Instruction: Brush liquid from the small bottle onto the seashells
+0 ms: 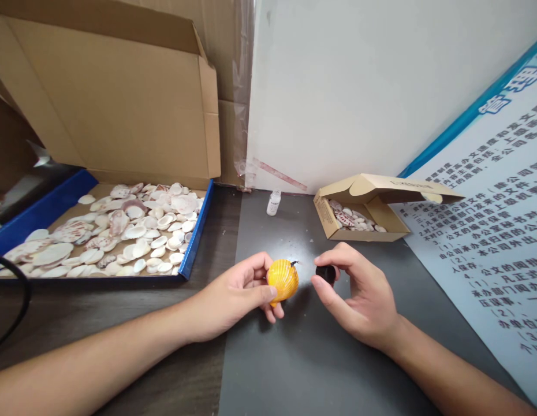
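Observation:
A yellow ribbed scallop shell (283,281) is pinched between the thumb and fingers of my left hand (246,292), above the dark grey mat (268,358). Across a small gap, my right hand (359,289) has its thumb and fingers closed around a black cap (325,273). A small dark tip (294,263) shows at the shell's upper right edge; whether it joins the cap is too fine to tell. Farther back stands a small clear bottle (273,203) with a white label, upright, with no cap visible on it.
On the left, a blue-edged cardboard box (198,231) with its lid raised holds many pale shells (134,231). A smaller cardboard box (368,236), lid up, has shells inside. A printed board (489,231) leans at right; a black cable (23,300) curves at the left edge.

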`<action>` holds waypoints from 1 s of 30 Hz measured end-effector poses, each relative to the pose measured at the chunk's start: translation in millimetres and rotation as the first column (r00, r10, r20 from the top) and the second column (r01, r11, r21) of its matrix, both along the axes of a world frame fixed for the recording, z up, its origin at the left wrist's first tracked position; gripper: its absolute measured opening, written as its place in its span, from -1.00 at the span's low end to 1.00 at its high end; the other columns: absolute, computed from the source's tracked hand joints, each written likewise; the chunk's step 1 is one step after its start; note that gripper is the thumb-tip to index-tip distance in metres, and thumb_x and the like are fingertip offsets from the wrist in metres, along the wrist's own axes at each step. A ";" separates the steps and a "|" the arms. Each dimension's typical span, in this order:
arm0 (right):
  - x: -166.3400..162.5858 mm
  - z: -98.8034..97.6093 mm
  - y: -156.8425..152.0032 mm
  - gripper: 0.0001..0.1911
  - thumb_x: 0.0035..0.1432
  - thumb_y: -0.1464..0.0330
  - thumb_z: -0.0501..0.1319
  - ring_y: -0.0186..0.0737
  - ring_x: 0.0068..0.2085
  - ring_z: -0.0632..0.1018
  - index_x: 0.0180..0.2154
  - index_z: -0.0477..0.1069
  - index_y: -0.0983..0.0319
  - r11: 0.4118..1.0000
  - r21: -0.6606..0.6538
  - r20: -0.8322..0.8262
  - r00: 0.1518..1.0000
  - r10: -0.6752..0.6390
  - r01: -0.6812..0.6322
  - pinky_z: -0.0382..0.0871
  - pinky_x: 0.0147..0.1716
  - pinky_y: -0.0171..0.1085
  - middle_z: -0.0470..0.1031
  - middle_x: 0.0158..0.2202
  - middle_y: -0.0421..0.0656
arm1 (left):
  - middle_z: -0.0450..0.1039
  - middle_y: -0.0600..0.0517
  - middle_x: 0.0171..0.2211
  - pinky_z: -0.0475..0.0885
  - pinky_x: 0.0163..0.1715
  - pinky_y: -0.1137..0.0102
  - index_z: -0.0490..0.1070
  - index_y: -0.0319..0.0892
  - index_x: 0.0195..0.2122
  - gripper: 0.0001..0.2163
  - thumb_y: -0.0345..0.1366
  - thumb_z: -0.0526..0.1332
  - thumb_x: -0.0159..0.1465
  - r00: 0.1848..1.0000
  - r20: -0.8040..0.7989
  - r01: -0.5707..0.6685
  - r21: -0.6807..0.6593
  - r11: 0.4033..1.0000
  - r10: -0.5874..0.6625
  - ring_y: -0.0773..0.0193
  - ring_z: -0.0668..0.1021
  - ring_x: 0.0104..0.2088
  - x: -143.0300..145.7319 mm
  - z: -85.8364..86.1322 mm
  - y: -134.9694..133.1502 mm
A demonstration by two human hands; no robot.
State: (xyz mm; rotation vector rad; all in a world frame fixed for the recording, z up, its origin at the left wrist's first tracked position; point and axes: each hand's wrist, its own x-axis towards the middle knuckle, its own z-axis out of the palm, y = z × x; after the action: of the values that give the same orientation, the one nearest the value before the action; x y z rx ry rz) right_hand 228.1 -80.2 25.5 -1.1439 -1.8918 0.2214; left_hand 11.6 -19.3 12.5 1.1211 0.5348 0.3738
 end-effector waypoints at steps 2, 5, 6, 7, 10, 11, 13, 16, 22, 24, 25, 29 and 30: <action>1.6 0.2 -1.0 -0.83 0.22 0.48 0.20 -0.34 -0.47 0.39 -0.14 0.35 0.18 1.000 -0.015 -0.008 1.000 -0.004 0.004 0.32 -0.47 -0.32 0.33 -0.42 -0.26 | 0.49 0.03 -0.40 0.44 -0.29 0.34 0.24 -0.18 -0.27 -0.63 -0.02 0.32 0.21 1.000 -0.001 0.000 0.000 1.000 0.000 0.31 0.53 -0.39 0.7 0.3 0.0; 3.5 0.6 -2.1 -0.84 0.25 0.48 0.15 -0.33 -0.44 0.39 -0.12 0.34 0.18 0.999 -0.030 -0.007 1.000 0.014 -0.014 0.33 -0.44 -0.31 0.35 -0.39 -0.24 | 0.48 0.04 -0.39 0.45 -0.29 0.34 0.25 -0.19 -0.27 -0.64 -0.03 0.33 0.21 1.000 0.002 -0.009 -0.001 1.000 0.009 0.30 0.54 -0.37 1.3 0.3 -0.1; 3.6 0.7 -2.1 -0.83 0.25 0.48 0.14 -0.32 -0.44 0.39 -0.12 0.34 0.18 0.999 -0.031 -0.005 1.000 0.026 -0.026 0.33 -0.43 -0.31 0.36 -0.39 -0.24 | 0.48 0.04 -0.39 0.45 -0.30 0.35 0.24 -0.18 -0.28 -0.64 -0.03 0.33 0.21 1.000 0.008 -0.012 -0.003 1.000 0.012 0.30 0.54 -0.37 1.3 0.2 -0.1; 3.6 0.8 -2.0 -0.83 0.26 0.48 0.13 -0.32 -0.44 0.39 -0.12 0.34 0.18 0.999 -0.030 -0.004 0.999 0.039 -0.039 0.33 -0.43 -0.31 0.37 -0.38 -0.24 | 0.47 0.05 -0.38 0.46 -0.30 0.35 0.24 -0.18 -0.28 -0.63 -0.03 0.34 0.20 1.000 0.012 -0.016 -0.005 1.000 0.016 0.30 0.54 -0.36 1.2 0.2 -0.1; 2.1 0.4 -1.0 -0.81 0.24 0.49 0.16 -0.35 -0.45 0.39 -0.11 0.34 0.18 0.999 -0.021 -0.007 0.999 0.048 -0.048 0.33 -0.44 -0.33 0.37 -0.38 -0.24 | 0.48 0.05 -0.39 0.45 -0.31 0.35 0.24 -0.18 -0.28 -0.64 -0.03 0.33 0.21 1.000 0.012 -0.018 -0.005 1.000 0.018 0.30 0.54 -0.37 0.7 0.4 0.2; 1.4 0.0 -0.7 -0.80 0.23 0.50 0.18 -0.36 -0.46 0.38 -0.11 0.34 0.18 0.999 -0.017 -0.010 0.999 0.041 -0.041 0.32 -0.45 -0.33 0.36 -0.38 -0.25 | 0.48 0.04 -0.40 0.45 -0.30 0.35 0.24 -0.18 -0.28 -0.64 -0.03 0.33 0.21 1.000 0.009 -0.017 -0.005 1.000 0.017 0.31 0.54 -0.37 0.5 0.6 0.3; 0.4 -0.8 -0.5 -0.78 0.20 0.51 0.22 -0.37 -0.48 0.37 -0.12 0.34 0.18 1.000 -0.009 -0.012 1.000 0.018 -0.018 0.30 -0.47 -0.34 0.33 -0.41 -0.27 | 0.49 0.04 -0.40 0.45 -0.29 0.35 0.24 -0.18 -0.27 -0.64 -0.04 0.33 0.21 1.000 0.007 -0.013 -0.004 1.000 0.013 0.31 0.53 -0.38 0.3 1.1 0.5; -0.3 -1.7 -0.5 -0.78 0.18 0.52 0.23 -0.38 -0.49 0.36 -0.14 0.35 0.19 1.000 -0.005 -0.009 1.000 -0.008 0.008 0.29 -0.47 -0.34 0.30 -0.43 -0.29 | 0.49 0.04 -0.40 0.45 -0.29 0.34 0.23 -0.18 -0.27 -0.65 -0.04 0.32 0.22 1.000 0.003 -0.005 0.000 1.000 0.005 0.31 0.53 -0.38 0.5 1.8 0.2; -0.2 0.7 -0.8 -0.79 0.18 0.51 0.22 -0.36 -0.47 0.36 -0.14 0.34 0.19 1.000 -0.012 0.000 1.000 0.003 -0.003 0.30 -0.47 -0.34 0.32 -0.42 -0.26 | 0.48 0.04 -0.40 0.45 -0.30 0.34 0.23 -0.17 -0.27 -0.64 -0.03 0.32 0.22 1.000 0.007 -0.004 0.012 1.000 0.004 0.31 0.52 -0.38 0.5 0.4 0.5; 0.5 2.1 -1.2 -0.81 0.19 0.50 0.20 -0.35 -0.47 0.37 -0.14 0.34 0.19 1.000 -0.019 -0.002 1.000 0.009 -0.009 0.31 -0.47 -0.33 0.33 -0.42 -0.26 | 0.48 0.04 -0.40 0.44 -0.30 0.34 0.23 -0.17 -0.27 -0.65 -0.03 0.31 0.22 1.000 0.001 -0.002 0.023 1.000 0.002 0.31 0.52 -0.39 0.0 -0.1 0.8; 0.9 2.7 -1.4 -0.82 0.21 0.49 0.19 -0.35 -0.47 0.37 -0.14 0.34 0.19 1.000 -0.022 -0.003 1.000 0.012 -0.012 0.31 -0.46 -0.33 0.33 -0.42 -0.26 | 0.48 0.04 -0.40 0.44 -0.30 0.33 0.24 -0.18 -0.27 -0.65 -0.02 0.31 0.23 1.000 -0.003 0.001 0.026 1.000 -0.001 0.31 0.52 -0.39 -0.2 -0.1 0.9; 1.6 3.1 -2.2 -0.84 0.25 0.48 0.12 -0.33 -0.44 0.39 -0.13 0.34 0.19 0.999 -0.029 -0.007 1.000 0.029 -0.029 0.33 -0.44 -0.32 0.35 -0.40 -0.24 | 0.48 0.04 -0.40 0.44 -0.30 0.34 0.25 -0.18 -0.27 -0.63 0.00 0.31 0.22 1.000 -0.008 -0.003 0.025 1.000 0.004 0.31 0.52 -0.39 -0.1 0.4 0.5; 1.4 2.7 -2.3 -0.83 0.24 0.48 0.13 -0.33 -0.45 0.38 -0.13 0.34 0.18 0.999 -0.026 -0.008 0.999 0.031 -0.031 0.33 -0.44 -0.32 0.35 -0.40 -0.24 | 0.48 0.04 -0.40 0.44 -0.30 0.34 0.25 -0.18 -0.27 -0.63 -0.01 0.32 0.21 1.000 -0.004 -0.007 0.024 1.000 0.007 0.31 0.52 -0.38 0.0 0.5 0.2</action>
State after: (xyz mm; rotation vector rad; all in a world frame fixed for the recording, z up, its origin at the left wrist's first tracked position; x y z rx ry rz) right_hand 229.5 -82.5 28.3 -1.1304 -1.9066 0.2684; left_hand 11.6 -19.1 13.0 1.1431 0.5393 0.3848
